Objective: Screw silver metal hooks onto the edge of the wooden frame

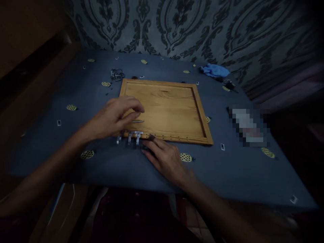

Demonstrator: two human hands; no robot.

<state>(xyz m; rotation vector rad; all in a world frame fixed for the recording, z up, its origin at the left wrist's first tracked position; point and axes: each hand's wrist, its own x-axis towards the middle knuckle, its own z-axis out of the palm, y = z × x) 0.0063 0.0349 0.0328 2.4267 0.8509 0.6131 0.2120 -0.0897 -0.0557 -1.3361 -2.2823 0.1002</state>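
A wooden framed board (pixel 162 106) lies on the table, with small holes along its near edge. Silver metal clips (pixel 138 136) with T-shaped tops stand along the left part of that edge. My left hand (pixel 118 113) hovers over the board's left side, fingers bent and thumb close to the index finger; whatever they pinch is too small to make out. A thin metal shaft (pixel 138 121) shows below the thumb, its other end hidden by the hand. At the near edge, my right hand (pixel 167 157) grips a dark metal clip (pixel 151 137), mostly covered by the fingers.
A blue patterned cloth (pixel 212 172) covers the table. Several metal fittings (pixel 117 74) lie behind the board's left corner. At the back right are a crumpled blue cloth (pixel 215 70) and a dark object (pixel 229 84). A blurred-out flat item (pixel 248 126) rests at right. Patterned wall behind.
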